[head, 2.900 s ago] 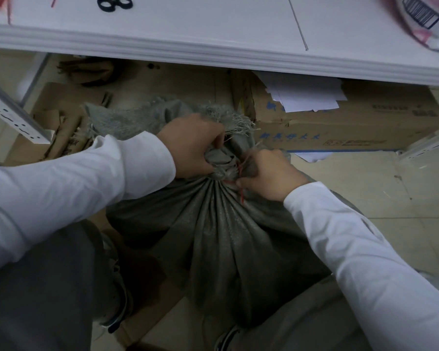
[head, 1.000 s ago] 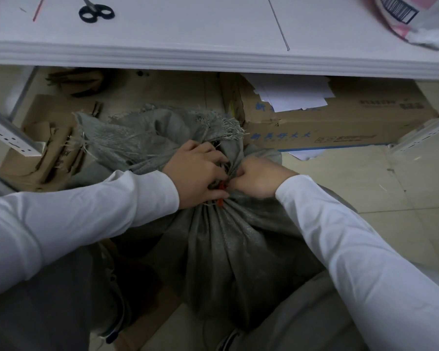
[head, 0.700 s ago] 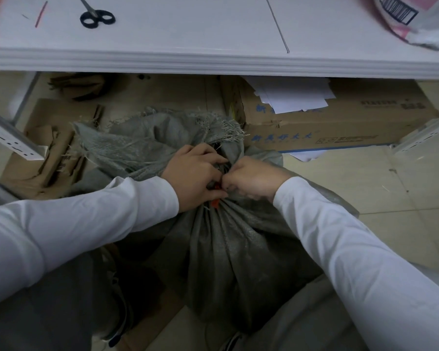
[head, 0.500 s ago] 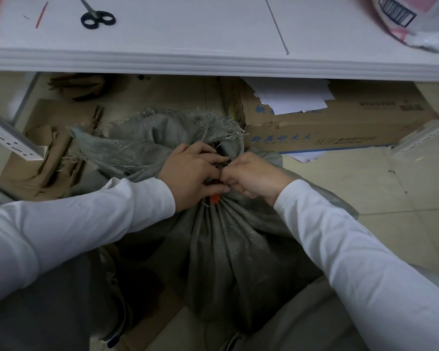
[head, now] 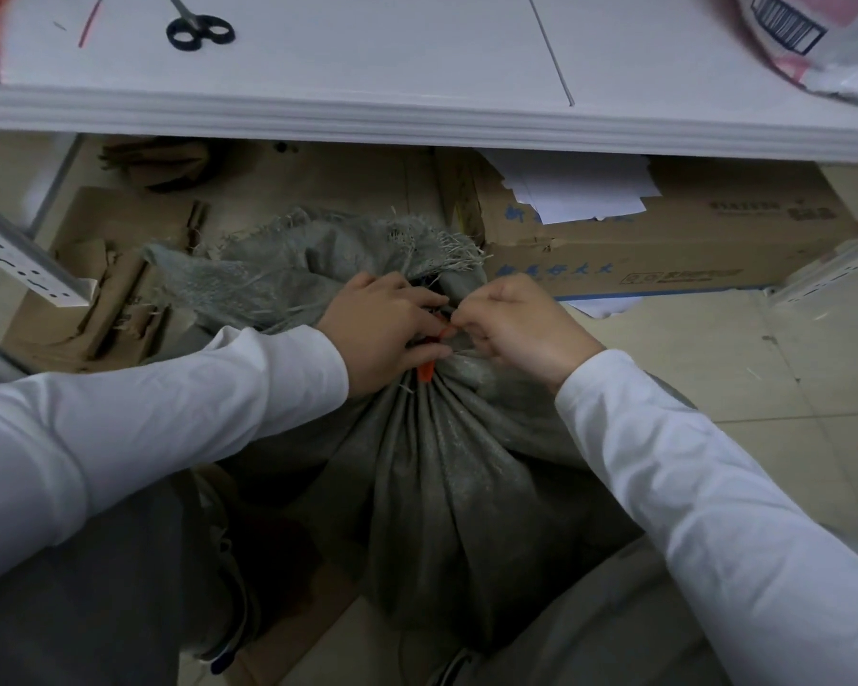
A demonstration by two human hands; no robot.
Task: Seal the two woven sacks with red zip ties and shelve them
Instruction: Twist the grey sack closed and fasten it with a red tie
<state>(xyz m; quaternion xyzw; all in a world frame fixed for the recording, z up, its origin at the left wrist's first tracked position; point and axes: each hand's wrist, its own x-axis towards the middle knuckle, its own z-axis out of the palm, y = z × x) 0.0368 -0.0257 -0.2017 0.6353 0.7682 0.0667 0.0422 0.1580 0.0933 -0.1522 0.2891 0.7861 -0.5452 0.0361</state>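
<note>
L hand [head: 382,329], R hand [head: 521,331] pinch zip tie [head: 426,371]

A grey-green woven sack [head: 442,487] stands upright on the floor, bulging and full. Its cloth is drawn into tight pleats at a narrow neck, and the frayed mouth above flops back and to the left. A red zip tie [head: 426,371] sits at the neck, mostly hidden. One short end pokes out below the left hand [head: 382,329], and a thin strip shows where the right hand [head: 521,329] pinches it.
</note>
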